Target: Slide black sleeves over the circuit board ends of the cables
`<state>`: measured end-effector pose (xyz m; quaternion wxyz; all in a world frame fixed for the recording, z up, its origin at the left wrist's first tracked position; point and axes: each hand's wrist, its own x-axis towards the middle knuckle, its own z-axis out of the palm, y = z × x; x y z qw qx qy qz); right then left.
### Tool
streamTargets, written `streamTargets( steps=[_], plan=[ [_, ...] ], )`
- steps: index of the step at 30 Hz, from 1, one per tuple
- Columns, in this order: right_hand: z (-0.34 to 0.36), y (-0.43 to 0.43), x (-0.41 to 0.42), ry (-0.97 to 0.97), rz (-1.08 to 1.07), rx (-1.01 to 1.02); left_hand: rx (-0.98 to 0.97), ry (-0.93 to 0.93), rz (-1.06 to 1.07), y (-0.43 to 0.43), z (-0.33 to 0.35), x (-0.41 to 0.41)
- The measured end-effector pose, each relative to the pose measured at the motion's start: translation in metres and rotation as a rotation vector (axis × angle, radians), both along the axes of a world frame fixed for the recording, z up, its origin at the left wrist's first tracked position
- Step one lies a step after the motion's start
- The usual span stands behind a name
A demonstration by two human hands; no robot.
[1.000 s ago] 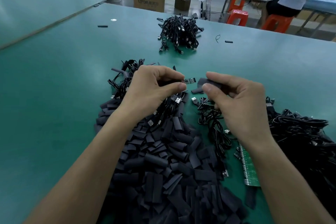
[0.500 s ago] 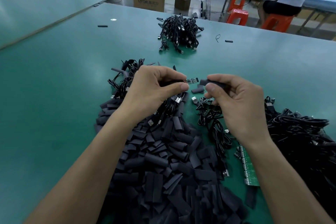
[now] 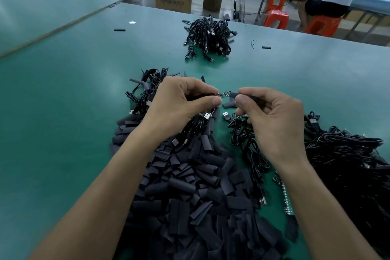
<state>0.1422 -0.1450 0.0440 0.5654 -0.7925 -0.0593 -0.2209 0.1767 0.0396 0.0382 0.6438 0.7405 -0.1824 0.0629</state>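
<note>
- The left hand (image 3: 181,103) has thumb and forefinger pinched on a cable (image 3: 201,96) just behind its circuit board end (image 3: 223,94). The board pokes out toward the right, held in the air above the green table (image 3: 63,101).
- The right hand (image 3: 272,116) pinches one black sleeve (image 3: 233,95) between thumb and forefinger, with its mouth right at the board's tip. From where I stand I cannot tell whether the mouth is already over the tip.
- To my eye this is the threading step, and the main risk is a flattened mouth. If the pinch squeezes the sleeve shut, a board corner will likely catch the edge and crumple it instead of going in.
- The tiny parts on the board could snag the inner wall and stall the slide, leaving the board half bare.
- A hard push against such a snag could strain the joint where wire meets board, since the left grip sits behind the board, not on it.
- A USB plug (image 3: 207,115) lies just under the left hand, at the edge of the pile of loose sleeves (image 3: 190,186). If it belongs to this cable, lifting the piece away could drag sleeves along.
- A fumbled sleeve would be hard to pick out again in that black pile or among the tangled cables (image 3: 348,154) on the right.
- The far bundle (image 3: 209,38) sits well apart from the hands.
</note>
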Motion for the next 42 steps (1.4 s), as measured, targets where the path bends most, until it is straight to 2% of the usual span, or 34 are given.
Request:
streamTargets(
  steps=[10, 16, 21, 31, 42],
  plan=[
    [0.003, -0.003, 0.002, 0.038, 0.079, -0.027, -0.018, 0.031, -0.026, 0.001, 0.002, 0.001],
    [0.013, -0.007, 0.005, 0.1, 0.238, -0.059, -0.049, 0.066, -0.07, 0.006, 0.002, 0.002],
    [0.016, -0.005, 0.007, 0.116, 0.307, -0.006, -0.071, 0.097, -0.106, 0.006, 0.003, 0.001],
    [0.008, 0.006, 0.008, 0.101, 0.335, 0.124, -0.118, 0.119, -0.125, 0.007, 0.003, -0.001],
    [0.005, 0.002, 0.006, 0.066, 0.228, 0.082, -0.055, 0.134, -0.07, 0.004, 0.0, 0.0]
  ],
)
